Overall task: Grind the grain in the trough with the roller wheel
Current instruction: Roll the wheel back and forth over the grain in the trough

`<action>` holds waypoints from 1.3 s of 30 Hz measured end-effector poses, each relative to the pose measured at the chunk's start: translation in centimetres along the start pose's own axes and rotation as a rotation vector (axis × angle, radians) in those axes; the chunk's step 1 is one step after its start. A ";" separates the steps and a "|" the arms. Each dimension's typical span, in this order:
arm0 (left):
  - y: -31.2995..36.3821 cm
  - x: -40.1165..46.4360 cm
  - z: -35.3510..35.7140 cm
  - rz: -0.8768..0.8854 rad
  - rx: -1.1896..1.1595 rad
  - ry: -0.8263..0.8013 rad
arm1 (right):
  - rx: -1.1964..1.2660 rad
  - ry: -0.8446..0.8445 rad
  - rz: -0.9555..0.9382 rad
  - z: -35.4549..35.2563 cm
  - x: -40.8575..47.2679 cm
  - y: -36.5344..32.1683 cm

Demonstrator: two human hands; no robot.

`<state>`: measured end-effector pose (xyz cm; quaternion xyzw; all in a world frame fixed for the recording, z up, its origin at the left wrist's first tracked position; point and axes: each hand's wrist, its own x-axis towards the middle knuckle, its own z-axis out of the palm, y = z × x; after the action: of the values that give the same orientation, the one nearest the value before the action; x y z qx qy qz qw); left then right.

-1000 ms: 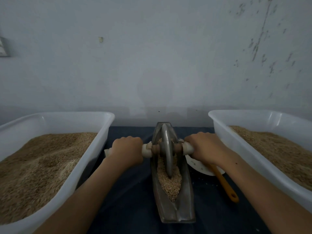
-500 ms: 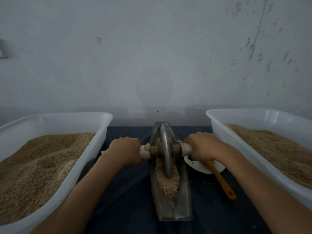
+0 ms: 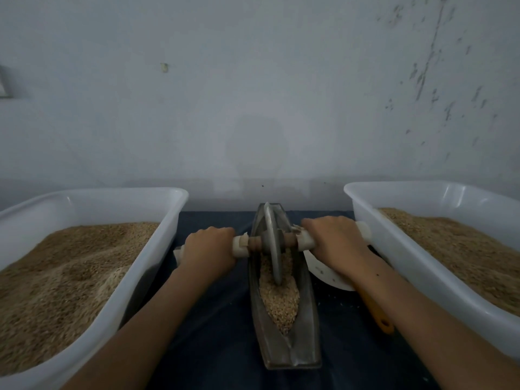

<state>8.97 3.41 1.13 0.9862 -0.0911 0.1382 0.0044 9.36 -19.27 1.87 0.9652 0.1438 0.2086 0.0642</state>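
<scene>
Grinding well likely needs even downward pressure: left hand (image 3: 209, 250) and right hand (image 3: 334, 243) curl around the axle handles, roller wheel (image 3: 273, 246) upright in the grain (image 3: 278, 299) of the central trough (image 3: 305, 347).

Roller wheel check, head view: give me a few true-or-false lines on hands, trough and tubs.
1. Both hands grip the axle handles, left hand and right hand. True.
2. The roller wheel lies flat on the cloth. False: it stands on edge in the trough.
3. The trough holds grain. True.
4. The left tub is empty. False: it holds grain.
5. The orange handle lies left of the trough. False: it lies on the right.
</scene>
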 end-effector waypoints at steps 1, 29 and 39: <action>0.0 0.0 -0.2 0.003 0.010 -0.046 | 0.006 -0.041 -0.003 -0.3 0.0 0.1; 0.0 0.2 -1.5 0.019 0.072 -0.254 | 0.144 -0.465 -0.057 -2.5 0.0 0.9; 0.6 -0.2 -0.8 0.003 0.096 0.043 | 0.109 -0.092 0.023 -0.1 -0.2 0.6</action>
<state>8.42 2.85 1.83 0.9819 -0.0855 0.1638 -0.0410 9.32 -19.87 2.00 0.9775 0.1406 0.1564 0.0157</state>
